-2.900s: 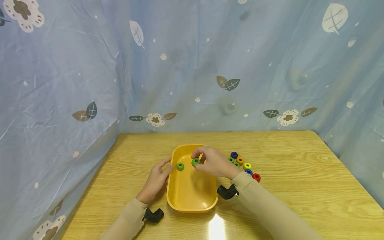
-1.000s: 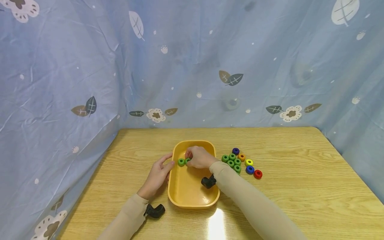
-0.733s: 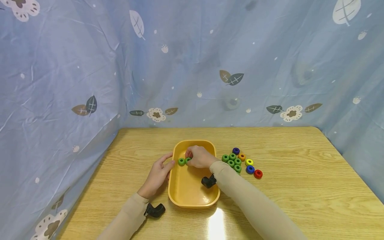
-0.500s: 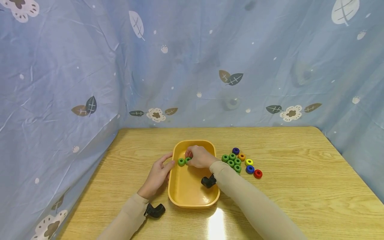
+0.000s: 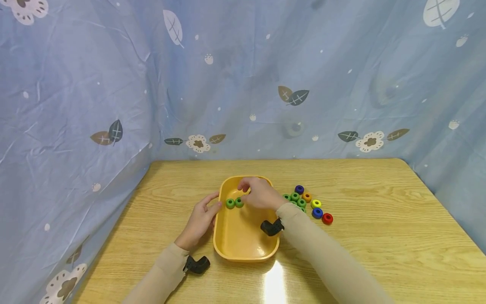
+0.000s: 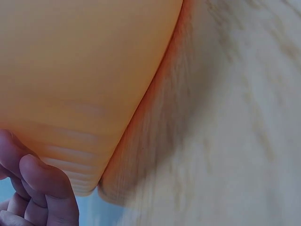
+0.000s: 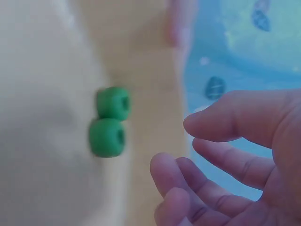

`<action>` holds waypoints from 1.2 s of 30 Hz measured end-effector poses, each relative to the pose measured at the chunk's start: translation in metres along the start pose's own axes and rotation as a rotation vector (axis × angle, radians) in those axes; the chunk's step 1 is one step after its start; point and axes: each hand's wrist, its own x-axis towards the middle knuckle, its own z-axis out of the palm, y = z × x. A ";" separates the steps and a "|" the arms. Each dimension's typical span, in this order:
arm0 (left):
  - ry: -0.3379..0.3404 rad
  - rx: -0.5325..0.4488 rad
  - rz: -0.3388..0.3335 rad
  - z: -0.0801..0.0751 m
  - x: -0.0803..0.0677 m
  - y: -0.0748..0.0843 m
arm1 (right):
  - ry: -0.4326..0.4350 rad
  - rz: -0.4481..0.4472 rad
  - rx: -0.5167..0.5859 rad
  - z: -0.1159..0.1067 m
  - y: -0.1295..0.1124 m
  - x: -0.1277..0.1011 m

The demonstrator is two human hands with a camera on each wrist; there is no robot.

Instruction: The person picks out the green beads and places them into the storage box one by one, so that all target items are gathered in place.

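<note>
Hovering over the far end of the yellow tray [image 5: 243, 249], right hand [image 5: 258, 195] has fingers loosely spread and holds nothing; right wrist view shows the fingertips [image 7: 207, 125] apart from the two green rings [image 7: 110, 123], which lie touching each other on the tray floor by the left wall. Head view puts that pair [image 5: 234, 203] just left of the right hand. Left hand [image 5: 200, 221] rests against the tray's outer left wall, fingers fairly straight, thumb near the rim; left wrist view shows fingertips [image 6: 44, 186] on the tray's outside [image 6: 84, 70], not curled round it. Loose rings sit on the table [image 5: 379, 236] just right of the tray: a green cluster [image 5: 297, 199], plus purple [image 5: 299, 189], orange [image 5: 306, 196], yellow [image 5: 316, 203], blue [image 5: 317, 212], red [image 5: 327, 218]. Risks, as I judge them: right sleeve crosses the tray's right rim close to the green cluster, so a sweep of the forearm could scatter those; rings look rollable, so a nudge on the tray from the left hand could shift the pair inside.
</note>
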 end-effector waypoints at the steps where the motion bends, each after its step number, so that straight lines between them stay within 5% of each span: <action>1: 0.000 -0.005 0.000 0.000 0.000 0.000 | 0.011 -0.017 0.011 -0.003 -0.002 -0.004; 12: 0.026 0.014 0.001 0.000 0.001 -0.002 | 0.104 -0.108 0.112 -0.030 -0.007 -0.062; 23: 0.026 0.016 -0.005 0.001 0.001 -0.002 | 0.198 -0.148 0.172 -0.040 0.017 -0.108; 36: 0.043 0.035 -0.008 0.002 0.001 -0.002 | 0.238 -0.103 0.067 -0.038 0.061 -0.139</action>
